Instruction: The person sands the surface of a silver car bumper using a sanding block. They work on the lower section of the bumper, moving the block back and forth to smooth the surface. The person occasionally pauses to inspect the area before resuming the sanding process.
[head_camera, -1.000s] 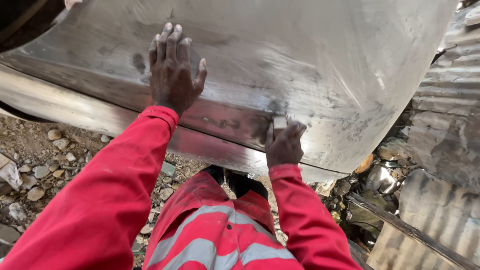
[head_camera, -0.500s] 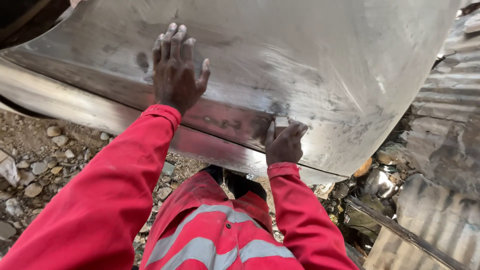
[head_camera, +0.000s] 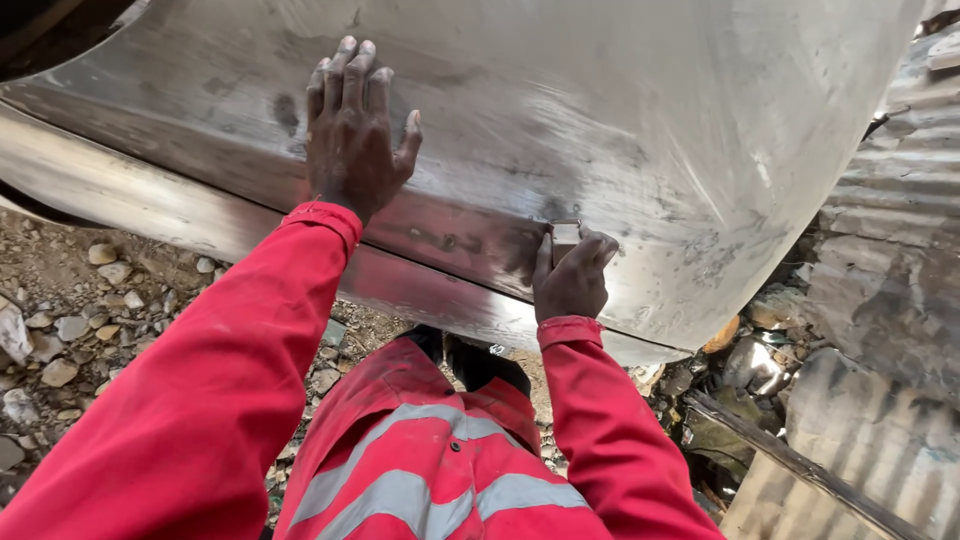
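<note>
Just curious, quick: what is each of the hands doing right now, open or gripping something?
Left hand: open, pressed flat on the metal sheet.
Right hand: closed on a small grey block against the sheet.

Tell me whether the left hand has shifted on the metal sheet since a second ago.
No. The left hand lies flat on the curved metal sheet, just right of the same dark smudge as before. The right hand holds a small block.

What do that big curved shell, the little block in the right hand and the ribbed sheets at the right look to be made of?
Curved shell: sheet metal, probably aluminium or steel; silvery, dull sheen, scuffs and smudges.
Small block gripped by the right hand: pale grey, material unclear.
Ribbed sheets: corrugated metal, weathered grey.
The left hand lies flat on the shell.
</note>
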